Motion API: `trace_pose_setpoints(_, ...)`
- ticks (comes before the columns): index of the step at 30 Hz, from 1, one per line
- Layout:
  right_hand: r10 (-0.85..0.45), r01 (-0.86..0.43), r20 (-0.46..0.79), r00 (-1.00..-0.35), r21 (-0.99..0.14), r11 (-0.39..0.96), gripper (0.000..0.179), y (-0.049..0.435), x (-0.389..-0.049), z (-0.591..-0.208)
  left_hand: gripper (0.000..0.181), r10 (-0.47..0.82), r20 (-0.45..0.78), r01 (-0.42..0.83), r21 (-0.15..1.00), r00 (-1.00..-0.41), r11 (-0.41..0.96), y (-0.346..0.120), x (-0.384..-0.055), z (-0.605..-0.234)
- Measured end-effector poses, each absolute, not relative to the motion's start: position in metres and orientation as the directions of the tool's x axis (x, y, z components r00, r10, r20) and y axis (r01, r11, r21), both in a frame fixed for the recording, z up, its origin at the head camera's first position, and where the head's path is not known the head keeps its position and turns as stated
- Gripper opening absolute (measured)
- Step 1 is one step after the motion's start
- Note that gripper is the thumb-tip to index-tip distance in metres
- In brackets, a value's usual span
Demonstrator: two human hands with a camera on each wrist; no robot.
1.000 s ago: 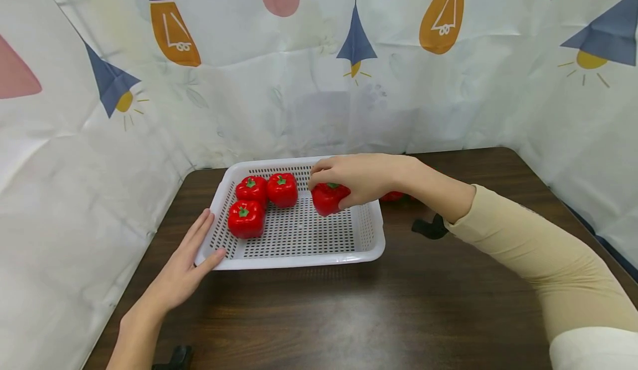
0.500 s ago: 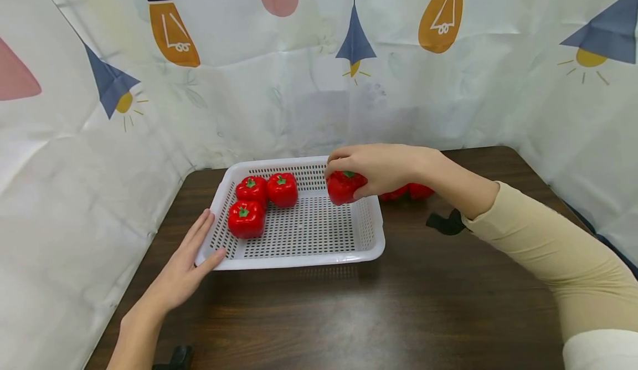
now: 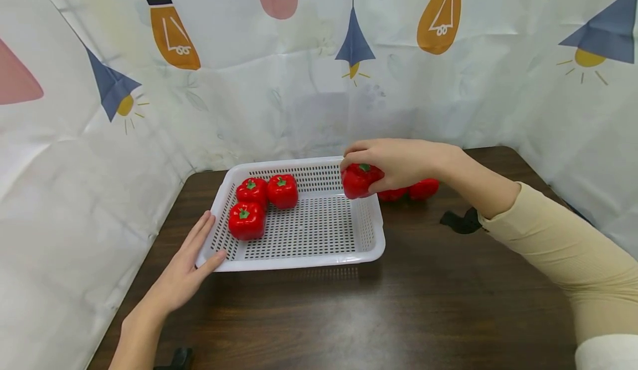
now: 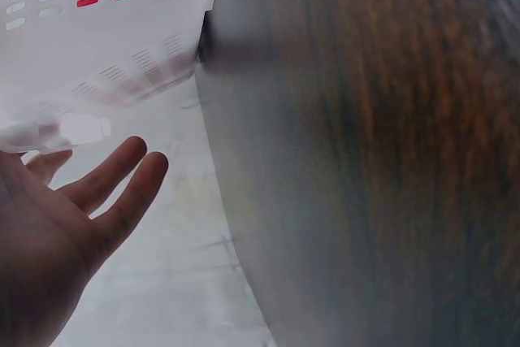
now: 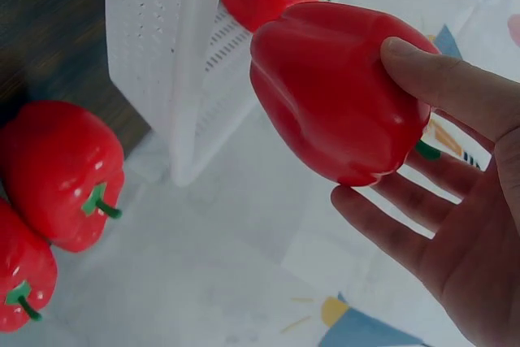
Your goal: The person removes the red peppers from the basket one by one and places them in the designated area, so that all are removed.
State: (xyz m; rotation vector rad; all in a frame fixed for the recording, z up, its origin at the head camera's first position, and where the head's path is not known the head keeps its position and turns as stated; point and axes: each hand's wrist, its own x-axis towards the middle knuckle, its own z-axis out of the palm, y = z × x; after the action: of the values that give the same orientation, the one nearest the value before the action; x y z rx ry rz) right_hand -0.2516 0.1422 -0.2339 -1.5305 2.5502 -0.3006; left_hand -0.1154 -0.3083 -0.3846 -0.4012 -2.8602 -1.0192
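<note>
in the middle of the right wrist view, the held pepper [image 5: 325,87] is looking like smooth plastic and is shining softly. at the left edge there, the two other peppers [image 5: 65,176] are showing small bright reflections on a glossy skin. in the centre of the head view, the basket [image 3: 299,262] is appearing as smooth white plastic, its front rim gleaming. in the lower half, the table [image 3: 319,325] is showing wood grain with a soft sheen. at right, the sleeve [image 3: 553,248] is looking like matt cloth. in the upper half, the curtain [image 3: 279,115] is creasing like thin sheet.
</note>
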Motion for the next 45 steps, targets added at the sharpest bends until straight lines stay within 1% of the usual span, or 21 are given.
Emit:
trace_pose_setpoints(4, -0.883, -0.856, -0.011, -0.469, -0.241, 0.457, 0.055, 0.149, -0.252, -0.232, 0.084, 0.216, 0.154, 0.265, 0.61, -0.964, 0.747, -0.308, -0.115, -0.385)
trace_pose_setpoints(13, -0.862, -0.834, -0.019, -0.506, -0.243, 0.495, 0.057, 0.162, -0.251, -0.23, 0.083, 0.216, 0.155, 0.265, 0.613, -0.964, 0.744, -0.31, -0.115, -0.388)
trace_pose_setpoints(18, -0.863, -0.839, 0.007, -0.506, -0.236, 0.49, 0.056, 0.17, -0.251, -0.227, 0.083, 0.213, 0.155, 0.263, 0.614, -0.965, 0.744, -0.31, -0.115, -0.388)
trace_pose_setpoints(24, -0.842, -0.817, 0.003, -0.54, -0.243, 0.523, 0.059, 0.183, -0.25, -0.223, 0.083, 0.215, 0.152, 0.262, 0.614, -0.965, 0.745, -0.31, -0.115, -0.387)
trace_pose_setpoints(35, -0.819, -0.801, 0.05, -0.572, -0.25, 0.544, 0.055, 0.215, -0.254, -0.217, 0.083, 0.219, 0.159, 0.27, 0.61, -0.963, 0.745, -0.311, -0.116, -0.388)
trace_pose_setpoints(41, -0.783, -0.762, 0.048, -0.621, -0.274, 0.587, 0.057, 0.234, -0.256, -0.214, 0.083, 0.219, 0.159, 0.27, 0.612, -0.963, 0.743, -0.31, -0.116, -0.386)
trace_pose_setpoints(45, -0.77, -0.751, 0.058, -0.635, -0.279, 0.599, 0.057, 0.247, -0.259, -0.211, 0.083, 0.219, 0.163, 0.273, 0.613, -0.962, 0.742, -0.31, -0.116, -0.386)
